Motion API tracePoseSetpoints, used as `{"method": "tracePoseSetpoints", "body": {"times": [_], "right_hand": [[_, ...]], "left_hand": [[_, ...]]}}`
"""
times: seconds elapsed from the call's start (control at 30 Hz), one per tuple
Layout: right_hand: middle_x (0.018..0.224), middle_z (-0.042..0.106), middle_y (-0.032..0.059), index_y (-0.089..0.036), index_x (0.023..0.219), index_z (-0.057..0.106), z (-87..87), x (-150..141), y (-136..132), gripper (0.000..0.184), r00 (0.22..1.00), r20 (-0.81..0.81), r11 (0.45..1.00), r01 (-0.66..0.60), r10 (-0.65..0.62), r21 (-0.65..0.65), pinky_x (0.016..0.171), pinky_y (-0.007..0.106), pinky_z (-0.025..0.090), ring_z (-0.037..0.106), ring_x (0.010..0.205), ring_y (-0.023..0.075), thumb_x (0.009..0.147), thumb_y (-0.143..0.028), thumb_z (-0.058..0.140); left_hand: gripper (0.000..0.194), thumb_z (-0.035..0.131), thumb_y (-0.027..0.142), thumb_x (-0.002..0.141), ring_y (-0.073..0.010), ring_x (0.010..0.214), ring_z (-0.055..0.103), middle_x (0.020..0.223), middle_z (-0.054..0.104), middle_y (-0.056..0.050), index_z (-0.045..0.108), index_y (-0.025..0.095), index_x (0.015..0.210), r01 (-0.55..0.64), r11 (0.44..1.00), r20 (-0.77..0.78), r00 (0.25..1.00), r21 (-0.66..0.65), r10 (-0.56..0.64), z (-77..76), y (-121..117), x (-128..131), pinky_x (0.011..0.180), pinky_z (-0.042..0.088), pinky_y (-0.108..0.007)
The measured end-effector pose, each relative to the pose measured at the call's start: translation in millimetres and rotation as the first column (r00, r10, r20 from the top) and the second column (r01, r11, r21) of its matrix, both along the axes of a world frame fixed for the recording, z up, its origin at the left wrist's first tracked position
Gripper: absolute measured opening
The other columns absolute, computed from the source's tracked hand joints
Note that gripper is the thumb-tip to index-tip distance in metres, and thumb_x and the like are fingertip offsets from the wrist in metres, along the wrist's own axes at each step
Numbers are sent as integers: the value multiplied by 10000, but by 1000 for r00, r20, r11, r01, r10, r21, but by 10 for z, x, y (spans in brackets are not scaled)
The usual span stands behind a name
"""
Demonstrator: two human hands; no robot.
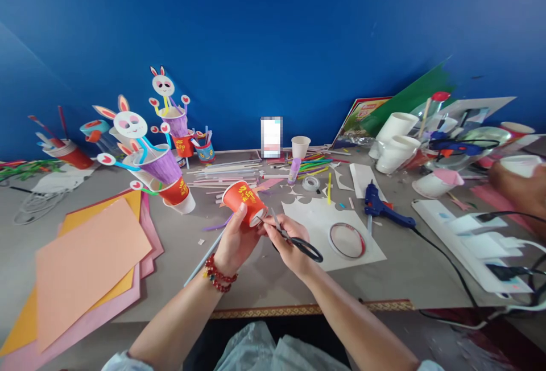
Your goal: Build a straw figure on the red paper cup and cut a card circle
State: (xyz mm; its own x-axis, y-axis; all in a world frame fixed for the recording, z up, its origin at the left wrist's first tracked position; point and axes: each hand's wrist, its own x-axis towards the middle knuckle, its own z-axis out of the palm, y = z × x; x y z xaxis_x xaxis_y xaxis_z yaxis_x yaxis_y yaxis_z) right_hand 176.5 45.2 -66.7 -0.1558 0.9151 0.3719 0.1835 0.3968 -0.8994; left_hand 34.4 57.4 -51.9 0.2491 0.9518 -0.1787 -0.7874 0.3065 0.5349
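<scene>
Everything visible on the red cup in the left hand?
The red cup with yellow lettering, apparently paper, is held tilted in the bare left hand above the grey table. Its pale round end points lower right, close to the blades of black-handled metal scissors in the bare right hand; contact is unclear. Fingers hide part of it.

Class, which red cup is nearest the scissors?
The tilted red cup in the left hand, right by the scissors; the others sit farther away.
</scene>
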Motion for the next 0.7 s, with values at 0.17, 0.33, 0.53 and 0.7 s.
{"method": "tracePoseSetpoints", "body": {"times": [0.17, 0.33, 0.53, 0.7], "right_hand": [[824, 768, 37, -223, 958, 674, 1, -7, -4, 146, 998, -56, 1000, -7, 6, -30, 698, 294, 569, 718, 725, 188, 950, -315, 560], [811, 768, 30, -227, 951, 671, -6, -11, -4, 146, 996, -84, 998, -17, 11, -68, 698, 298, 566, 724, 737, 192, 951, -323, 561], [819, 768, 32, -227, 948, 685, 3, -13, -9, 150, 996, -87, 995, -44, 36, -92, 710, 305, 569, 716, 723, 187, 941, -330, 575], [760, 760, 24, -211, 892, 681, -31, -59, 5, 163, 941, -336, 965, -116, 31, -235, 694, 307, 579, 710, 696, 180, 927, -345, 596]], "left_hand": [[271, 638, 328, 855, -173, 769, 636, 971, 724, -127, 707, 97, 977, 21, 998, 39, 999, -64, -18, 1, 13, -9, 672, 479, -275], [360, 662, 388, 830, -188, 773, 631, 1056, 709, -139, 690, 129, 1078, 37, 999, 76, 996, -14, -36, 33, -15, -2, 644, 463, -284], [318, 676, 414, 853, -115, 585, 527, 758, 670, -61, 710, 97, 862, 36, 999, 16, 999, -11, -36, -5, -21, 9, 631, 447, -269], [345, 658, 387, 857, -130, 634, 551, 894, 697, -99, 706, 81, 1008, 41, 999, 24, 999, -35, -40, 7, -17, 31, 600, 428, -272]]}}
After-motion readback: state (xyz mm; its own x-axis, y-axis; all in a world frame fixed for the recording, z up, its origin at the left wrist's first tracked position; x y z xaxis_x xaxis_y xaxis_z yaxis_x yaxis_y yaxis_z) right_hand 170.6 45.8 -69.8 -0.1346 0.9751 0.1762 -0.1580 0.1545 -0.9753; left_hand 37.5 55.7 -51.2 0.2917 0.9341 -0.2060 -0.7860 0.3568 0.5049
